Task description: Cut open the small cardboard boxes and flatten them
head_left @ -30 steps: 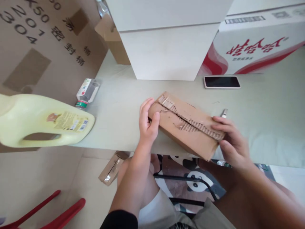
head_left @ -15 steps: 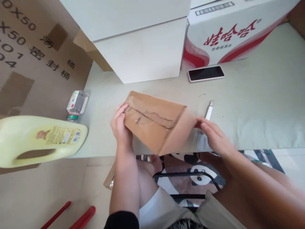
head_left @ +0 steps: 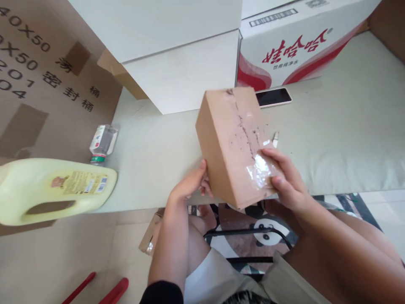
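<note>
At twelve o'clock, a cardboard box [head_left: 232, 139] is apparently being positioned, right hand [head_left: 291, 181] gripping its four-o'clock side, left hand [head_left: 193, 181] touching at eight, hold unclear, the next move needing steady support.

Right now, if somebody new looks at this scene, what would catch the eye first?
Probably the taped box in the middle, gripped near its lower right corner by the right hand, with the left hand at its left side. After that, the pale yellow jug at the left edge and the red-and-white box at the upper right, with a phone in front of it.
</note>
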Available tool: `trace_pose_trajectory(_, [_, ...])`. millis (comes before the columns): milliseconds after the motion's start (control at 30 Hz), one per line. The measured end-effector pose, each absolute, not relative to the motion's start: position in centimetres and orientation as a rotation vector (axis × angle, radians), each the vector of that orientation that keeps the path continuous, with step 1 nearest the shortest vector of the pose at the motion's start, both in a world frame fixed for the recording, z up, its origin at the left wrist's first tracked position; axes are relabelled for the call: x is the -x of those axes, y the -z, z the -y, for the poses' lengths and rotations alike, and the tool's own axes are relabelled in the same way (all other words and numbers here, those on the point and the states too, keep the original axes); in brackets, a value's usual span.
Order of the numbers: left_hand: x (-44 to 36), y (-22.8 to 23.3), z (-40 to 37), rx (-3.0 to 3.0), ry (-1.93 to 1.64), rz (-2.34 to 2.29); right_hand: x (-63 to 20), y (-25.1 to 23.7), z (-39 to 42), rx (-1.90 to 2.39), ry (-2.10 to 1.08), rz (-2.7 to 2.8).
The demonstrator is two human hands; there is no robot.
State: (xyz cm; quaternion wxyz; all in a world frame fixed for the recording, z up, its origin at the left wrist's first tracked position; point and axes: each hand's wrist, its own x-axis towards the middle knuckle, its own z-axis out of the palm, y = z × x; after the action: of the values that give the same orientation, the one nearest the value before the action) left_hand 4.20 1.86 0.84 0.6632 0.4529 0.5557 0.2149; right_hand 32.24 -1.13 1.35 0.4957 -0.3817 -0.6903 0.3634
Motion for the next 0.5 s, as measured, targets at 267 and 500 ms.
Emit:
trace_pose_trajectory(267, [-4.7,-0.2,-2.8,-1.772,-1.271,-1.448,-32.4,-1.3,0.6,0.945,-0.926,1.720])
trace_pose_trajectory(500, [-6.0,-0.6,-2.1,-2.299,-1.283,-1.209,-32.4,-1.8,0.5,0.915,-0.887,1.750])
